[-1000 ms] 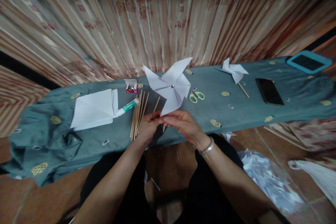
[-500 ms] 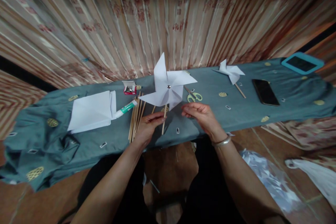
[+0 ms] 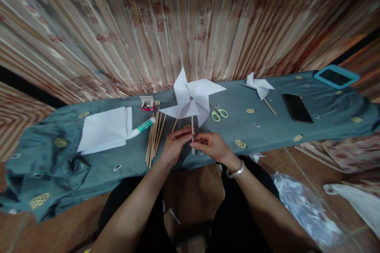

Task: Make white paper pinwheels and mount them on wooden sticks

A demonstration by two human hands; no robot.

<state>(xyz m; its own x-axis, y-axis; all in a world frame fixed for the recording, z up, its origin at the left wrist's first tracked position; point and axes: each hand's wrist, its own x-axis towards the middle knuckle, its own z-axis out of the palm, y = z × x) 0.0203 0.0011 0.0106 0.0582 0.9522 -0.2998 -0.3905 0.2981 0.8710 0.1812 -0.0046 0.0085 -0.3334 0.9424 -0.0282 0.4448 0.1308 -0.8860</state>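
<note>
Together, hands (image 3: 214, 148) low on stick (image 3: 192, 123)

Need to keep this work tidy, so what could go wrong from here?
The left hand and right hand hold a pinwheel; its paper blades might crease on a bump. Loose sticks lie beside the left hand, so a brush could scatter them. The box stands open with metal pieces inside; a knock might spill them.

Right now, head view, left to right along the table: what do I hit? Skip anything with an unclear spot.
Paper → green tube → held pinwheel → lying pinwheel → phone → blue-rimmed tablet.
</note>
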